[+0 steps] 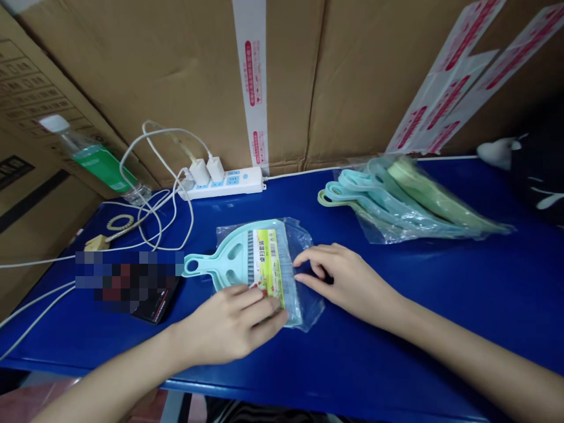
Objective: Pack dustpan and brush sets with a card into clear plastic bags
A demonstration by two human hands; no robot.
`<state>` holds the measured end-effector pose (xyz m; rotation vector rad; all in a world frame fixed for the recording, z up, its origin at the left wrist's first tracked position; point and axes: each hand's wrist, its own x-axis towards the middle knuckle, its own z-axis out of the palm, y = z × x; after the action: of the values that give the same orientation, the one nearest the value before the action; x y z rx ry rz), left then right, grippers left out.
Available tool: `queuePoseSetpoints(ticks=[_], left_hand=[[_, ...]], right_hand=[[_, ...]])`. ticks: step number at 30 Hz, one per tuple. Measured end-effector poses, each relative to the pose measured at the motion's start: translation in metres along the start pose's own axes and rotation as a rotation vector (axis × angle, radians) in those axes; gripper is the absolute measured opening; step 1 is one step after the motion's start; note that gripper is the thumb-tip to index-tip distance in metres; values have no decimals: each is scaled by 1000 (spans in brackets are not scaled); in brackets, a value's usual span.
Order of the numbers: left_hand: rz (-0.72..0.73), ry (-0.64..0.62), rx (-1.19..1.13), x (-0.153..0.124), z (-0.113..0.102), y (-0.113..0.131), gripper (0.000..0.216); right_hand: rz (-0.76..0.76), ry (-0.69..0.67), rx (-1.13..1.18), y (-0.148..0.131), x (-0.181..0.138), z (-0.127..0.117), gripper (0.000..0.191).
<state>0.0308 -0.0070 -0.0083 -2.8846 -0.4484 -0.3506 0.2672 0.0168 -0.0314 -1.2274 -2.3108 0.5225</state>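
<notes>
A light blue dustpan and brush set (238,247) lies flat in a clear plastic bag, its looped handle pointing left. A yellow-green and white label (268,258) covers part of the grey-bristled brush. My left hand (240,323) rests palm down over the set's near edge, with bent fingers on the label and the thumb by the lower right corner. At the bag's right side, my right hand (330,276) touches the plastic with thumb and index fingertips a little apart, the other fingers curled.
More bagged dustpans (396,202), blue and green, lie at the back right. A white power strip (224,182) with chargers and tangled cables stands by the cardboard wall (291,88). At left are a bottle (97,158), a coiled band (120,222) and a black item (156,302), partly blurred.
</notes>
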Motion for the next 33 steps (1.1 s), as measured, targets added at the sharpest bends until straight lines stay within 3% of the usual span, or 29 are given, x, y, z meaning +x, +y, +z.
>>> queuePoseSetpoints(ticks=[10,16,21,27,33], left_hand=[[14,53,28,-2,0,1,20],[43,39,66,-5,1,1,21],[33,73,39,-3,0,2,22],[22,100,23,-2,0,1,25],[11,137,41,-2,0,3,22]], right_hand=[[-112,74,26,-5,0,4,10],[-47,25,65,-10,1,4,28],[16,32,39,-16,2,4,27],[-35,86,-2,-20,1,6,23],[-82,119,185,-14,-1,-1,25]])
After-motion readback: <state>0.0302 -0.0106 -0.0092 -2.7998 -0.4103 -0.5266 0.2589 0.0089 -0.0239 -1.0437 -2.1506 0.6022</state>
